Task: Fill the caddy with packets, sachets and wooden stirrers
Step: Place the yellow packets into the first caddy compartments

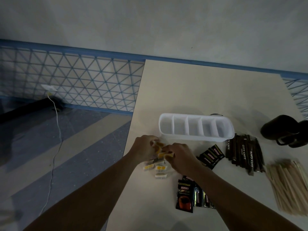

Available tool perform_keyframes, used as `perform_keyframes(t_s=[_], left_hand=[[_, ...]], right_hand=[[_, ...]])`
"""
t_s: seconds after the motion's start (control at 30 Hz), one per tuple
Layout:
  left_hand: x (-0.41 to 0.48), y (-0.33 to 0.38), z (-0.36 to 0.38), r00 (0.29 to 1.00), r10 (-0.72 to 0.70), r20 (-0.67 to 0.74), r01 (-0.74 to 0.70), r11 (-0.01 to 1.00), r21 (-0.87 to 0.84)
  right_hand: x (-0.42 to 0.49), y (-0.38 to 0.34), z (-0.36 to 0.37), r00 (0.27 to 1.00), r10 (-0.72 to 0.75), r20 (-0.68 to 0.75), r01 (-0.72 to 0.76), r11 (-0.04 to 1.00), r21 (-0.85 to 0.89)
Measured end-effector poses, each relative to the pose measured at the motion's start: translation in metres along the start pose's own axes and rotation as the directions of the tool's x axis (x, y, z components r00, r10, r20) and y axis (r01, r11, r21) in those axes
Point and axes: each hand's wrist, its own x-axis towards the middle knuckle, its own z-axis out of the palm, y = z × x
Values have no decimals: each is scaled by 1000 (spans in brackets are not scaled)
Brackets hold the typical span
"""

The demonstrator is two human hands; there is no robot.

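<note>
A white caddy (pixel 196 136) with several empty compartments stands on the table. In front of its left end lie several small white-and-yellow sachets (pixel 160 169). My left hand (pixel 143 148) and my right hand (pixel 180 155) are both closed around a bunch of these sachets, lifted slightly above the rest. Black stick packets (pixel 210 155) lie to the right of my right hand. Beyond them are long dark City Cafe sticks (pixel 244 155). Black Supreme coffee packets (pixel 184 197) lie by my right forearm. Wooden stirrers (pixel 288 184) are heaped at the right edge.
Two dark mugs (pixel 286 130) stand to the right of the caddy. The cream table (pixel 200 90) ends at its left edge close to my left hand, with the floor below. A blue lattice fence (pixel 75 80) and a white cable (pixel 55 147) are at the left.
</note>
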Motion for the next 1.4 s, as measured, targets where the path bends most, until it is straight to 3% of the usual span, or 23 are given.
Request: perform_keyframes(t_s=[0.63,0.9,1.4], left_hand=[[3,10,-9,994,-79,-70,79,997,1],[1,21,-35,988,-69,-138,72,997,16],[46,66,-54,972,82,-220,-81,997,12]], right_hand=[[-5,12,-20,999,40,-37,-38,999,39],[0,8,-63,995,95,4,-94,982,163],[47,17,-112,937,161,-309,-88,967,238]])
